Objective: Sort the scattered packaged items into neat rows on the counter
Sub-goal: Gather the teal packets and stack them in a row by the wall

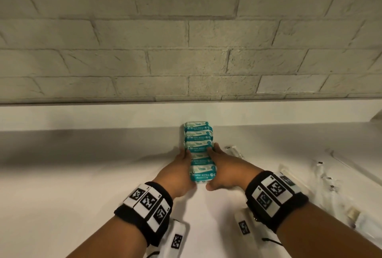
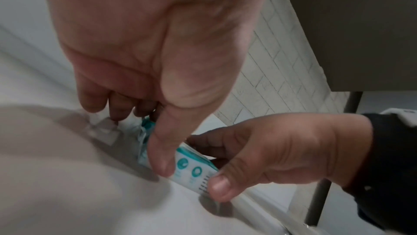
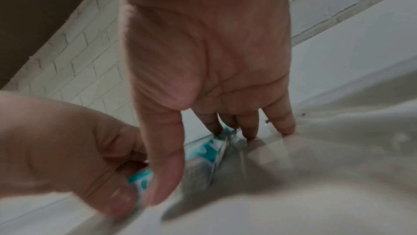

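Both hands squaring a row of wipe packs on the white worktop (image 1: 86, 175).

Five teal-and-white soft plastic mini-wipes packs (image 1: 198, 150) lie in one column running toward the grey brick wall (image 1: 144, 51). The left hand (image 1: 180, 172) and right hand (image 1: 224, 170) press its sides, fingers straight. Clear-wrapped items (image 1: 322, 173) lie scattered at right.

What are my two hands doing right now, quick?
Left hand: fingers straight, pressing the left side of the row of mini wipes packs.
Right hand: fingers straight, pressing the row's right side.
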A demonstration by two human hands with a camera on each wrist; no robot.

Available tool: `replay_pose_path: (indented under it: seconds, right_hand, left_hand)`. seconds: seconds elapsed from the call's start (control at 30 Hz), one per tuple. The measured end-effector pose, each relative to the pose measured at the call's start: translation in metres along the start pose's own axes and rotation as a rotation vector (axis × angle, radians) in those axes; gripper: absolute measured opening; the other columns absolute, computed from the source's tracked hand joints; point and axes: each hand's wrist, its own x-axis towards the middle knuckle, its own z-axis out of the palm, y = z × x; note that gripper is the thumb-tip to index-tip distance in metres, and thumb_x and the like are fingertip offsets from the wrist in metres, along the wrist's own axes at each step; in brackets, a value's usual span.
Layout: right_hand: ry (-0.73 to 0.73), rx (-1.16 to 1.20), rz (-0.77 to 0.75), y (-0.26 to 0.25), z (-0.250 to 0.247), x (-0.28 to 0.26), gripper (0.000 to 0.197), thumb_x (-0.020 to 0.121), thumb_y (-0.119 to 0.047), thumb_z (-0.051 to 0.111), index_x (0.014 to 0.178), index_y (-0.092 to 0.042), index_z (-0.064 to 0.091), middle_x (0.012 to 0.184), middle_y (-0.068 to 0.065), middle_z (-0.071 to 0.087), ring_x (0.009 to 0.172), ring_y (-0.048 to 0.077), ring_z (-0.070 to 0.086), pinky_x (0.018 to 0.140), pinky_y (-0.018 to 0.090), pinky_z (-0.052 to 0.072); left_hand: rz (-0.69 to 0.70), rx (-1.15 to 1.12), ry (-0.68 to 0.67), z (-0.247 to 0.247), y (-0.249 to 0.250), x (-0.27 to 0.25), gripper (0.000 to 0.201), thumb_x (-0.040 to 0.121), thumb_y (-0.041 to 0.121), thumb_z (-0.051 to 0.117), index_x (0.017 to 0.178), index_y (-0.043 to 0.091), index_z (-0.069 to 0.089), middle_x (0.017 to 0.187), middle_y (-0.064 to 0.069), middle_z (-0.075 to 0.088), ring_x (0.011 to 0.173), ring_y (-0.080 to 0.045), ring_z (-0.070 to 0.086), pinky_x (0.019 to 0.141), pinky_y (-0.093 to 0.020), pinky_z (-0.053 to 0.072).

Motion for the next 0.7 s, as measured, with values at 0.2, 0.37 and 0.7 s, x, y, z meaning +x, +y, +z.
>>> replay_pose_path:
  seconds: [0.2,0.37,0.7]
  right_hand:
    - [0.053,0.320,0.024,0.000,-0.033,0.015,0.080,0.091,-0.034,0.061,0.152,-0.024,0.009,0.140,-0.005,0.050,0.100,0.006,0.055,0.078,0.015,0.043]
    - [-0.004,0.209,0.065,-0.001,-0.031,0.036,0.061,0.097,-0.046,0.041,0.150,-0.022,0.022,0.148,0.002,0.043,0.109,0.014,0.057,0.089,0.028,0.047]
    - [-0.019,-0.137,0.058,-0.007,-0.037,0.063,0.066,0.100,-0.044,0.030,0.154,-0.017,0.004,0.162,0.000,-0.009,0.149,0.019,0.001,0.120,0.049,0.002]
  left_hand:
    - [0.010,-0.235,-0.079,-0.014,0.009,-0.001,0.085,0.076,0.027,0.076,0.145,0.030,0.027,0.147,0.007,0.032,0.130,-0.012,0.044,0.110,-0.035,0.039]
    - [0.029,0.054,-0.131,-0.018,0.015,0.002,0.101,0.073,0.037,0.078,0.151,0.028,0.014,0.158,0.007,0.006,0.145,-0.017,0.015,0.119,-0.039,0.021]
    - [-0.022,0.327,-0.177,-0.011,0.024,0.006,0.096,0.085,0.036,0.062,0.153,0.025,-0.006,0.162,-0.005,-0.006,0.148,-0.031,-0.005,0.119,-0.047,0.009]
